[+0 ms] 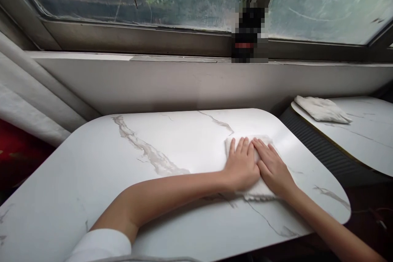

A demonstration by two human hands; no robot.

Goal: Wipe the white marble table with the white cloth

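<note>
A folded white cloth (pixel 260 191) lies flat on the white marbled tabletop (pixel 190 139), right of its middle. Pressed on the cloth's left part, my left hand (pixel 242 166) has its fingers stretched out and pointing toward the window. My right hand (pixel 273 168) rests flat on the cloth's right part, fingers extended up and to the left. The two hands touch each other near the thumbs. Both palms face down, so they cover much of the cloth.
At the right stands a second marbled table (pixel 368 131) with another folded white cloth (pixel 322 109) on it. Behind the tables run a pale wall (pixel 153 80) and a window (pixel 138 0). A pixelated dark object (pixel 248 35) stands at the sill. A white curtain (pixel 24 86) hangs at left.
</note>
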